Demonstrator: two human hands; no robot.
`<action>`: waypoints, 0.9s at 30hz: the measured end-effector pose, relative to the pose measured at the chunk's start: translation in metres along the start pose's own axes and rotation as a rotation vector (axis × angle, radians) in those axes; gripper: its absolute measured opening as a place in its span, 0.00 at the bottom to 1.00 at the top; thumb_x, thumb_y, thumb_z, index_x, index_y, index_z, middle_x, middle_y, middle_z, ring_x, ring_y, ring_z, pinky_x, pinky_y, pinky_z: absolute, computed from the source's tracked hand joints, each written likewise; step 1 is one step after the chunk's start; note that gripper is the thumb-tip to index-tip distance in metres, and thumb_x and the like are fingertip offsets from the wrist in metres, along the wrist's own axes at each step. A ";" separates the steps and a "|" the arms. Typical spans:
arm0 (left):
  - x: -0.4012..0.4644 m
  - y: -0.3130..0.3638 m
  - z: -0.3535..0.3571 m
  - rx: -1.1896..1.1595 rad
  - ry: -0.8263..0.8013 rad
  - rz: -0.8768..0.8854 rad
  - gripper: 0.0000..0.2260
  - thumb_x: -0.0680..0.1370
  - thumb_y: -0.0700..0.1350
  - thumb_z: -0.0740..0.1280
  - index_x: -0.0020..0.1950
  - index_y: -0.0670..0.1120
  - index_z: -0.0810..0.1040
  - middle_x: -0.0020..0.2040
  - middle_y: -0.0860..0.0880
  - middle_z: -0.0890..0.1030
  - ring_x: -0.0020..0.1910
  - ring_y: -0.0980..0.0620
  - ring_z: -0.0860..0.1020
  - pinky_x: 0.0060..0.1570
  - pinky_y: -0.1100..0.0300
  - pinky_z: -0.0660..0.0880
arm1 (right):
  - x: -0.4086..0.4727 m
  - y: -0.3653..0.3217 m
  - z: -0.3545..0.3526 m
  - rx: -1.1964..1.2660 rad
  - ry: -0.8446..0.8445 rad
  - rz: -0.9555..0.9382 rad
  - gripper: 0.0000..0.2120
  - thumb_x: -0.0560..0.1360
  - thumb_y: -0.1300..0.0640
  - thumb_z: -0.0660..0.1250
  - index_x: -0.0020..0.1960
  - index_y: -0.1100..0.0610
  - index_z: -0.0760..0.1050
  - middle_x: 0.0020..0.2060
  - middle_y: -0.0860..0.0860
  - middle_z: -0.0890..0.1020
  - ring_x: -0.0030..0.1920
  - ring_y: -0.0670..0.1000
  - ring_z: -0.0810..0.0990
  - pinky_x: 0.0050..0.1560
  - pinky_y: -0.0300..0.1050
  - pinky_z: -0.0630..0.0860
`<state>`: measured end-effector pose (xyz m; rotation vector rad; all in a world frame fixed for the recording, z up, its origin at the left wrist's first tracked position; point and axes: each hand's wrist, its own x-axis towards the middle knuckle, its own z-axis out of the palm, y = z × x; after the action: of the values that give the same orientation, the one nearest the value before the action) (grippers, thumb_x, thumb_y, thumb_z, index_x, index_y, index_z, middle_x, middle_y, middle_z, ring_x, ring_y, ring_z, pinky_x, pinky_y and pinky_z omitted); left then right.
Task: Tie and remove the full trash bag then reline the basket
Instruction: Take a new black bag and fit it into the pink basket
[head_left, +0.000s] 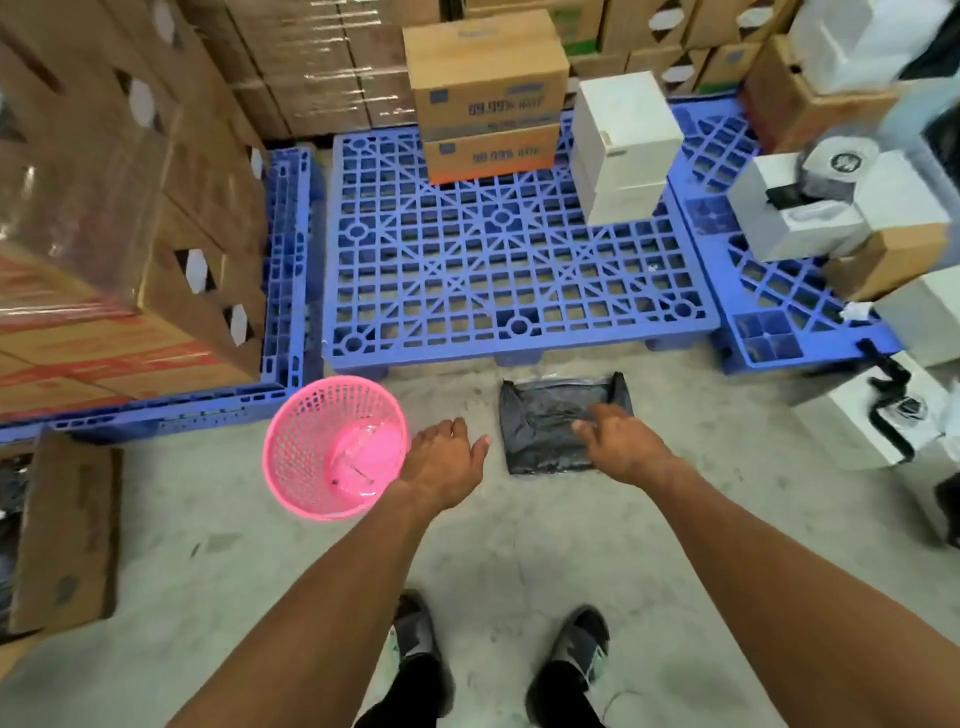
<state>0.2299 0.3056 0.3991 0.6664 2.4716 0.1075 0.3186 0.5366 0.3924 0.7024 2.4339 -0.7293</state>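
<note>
A pink mesh basket stands on the concrete floor, slightly tilted, with a scrap of clear plastic on its bottom and no bag in it. To its right a flat, folded black trash bag lies on the floor. My left hand hovers between the basket and the bag, fingers apart, holding nothing. My right hand reaches over the bag's right part with fingers spread; whether it touches the bag I cannot tell.
A blue plastic pallet lies just beyond, carrying brown cartons and white boxes. Wrapped carton stacks rise at the left, white boxes at the right. A cardboard sheet lies at the left. My shoes are below.
</note>
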 end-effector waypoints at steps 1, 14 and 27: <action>0.011 0.005 0.015 -0.001 -0.004 -0.001 0.25 0.84 0.56 0.51 0.70 0.39 0.69 0.66 0.38 0.74 0.64 0.38 0.72 0.65 0.49 0.67 | 0.011 0.013 0.007 -0.003 0.000 -0.006 0.27 0.83 0.45 0.54 0.77 0.57 0.63 0.74 0.61 0.68 0.71 0.62 0.70 0.70 0.55 0.69; 0.207 0.004 0.267 0.245 -0.055 0.172 0.30 0.83 0.58 0.47 0.78 0.39 0.58 0.74 0.38 0.65 0.70 0.39 0.66 0.72 0.45 0.59 | 0.198 0.177 0.172 -0.192 0.117 -0.093 0.30 0.81 0.45 0.60 0.77 0.59 0.63 0.74 0.60 0.69 0.73 0.61 0.69 0.72 0.50 0.66; 0.393 0.007 0.436 0.320 0.088 0.290 0.32 0.83 0.59 0.47 0.80 0.39 0.51 0.79 0.39 0.56 0.78 0.40 0.54 0.77 0.44 0.49 | 0.380 0.292 0.300 -0.311 0.151 -0.078 0.37 0.80 0.35 0.53 0.81 0.55 0.52 0.80 0.54 0.56 0.80 0.55 0.53 0.80 0.55 0.48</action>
<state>0.1923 0.4726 -0.1629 1.1772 2.4831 -0.1567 0.3030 0.6895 -0.1510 0.5583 2.6437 -0.3220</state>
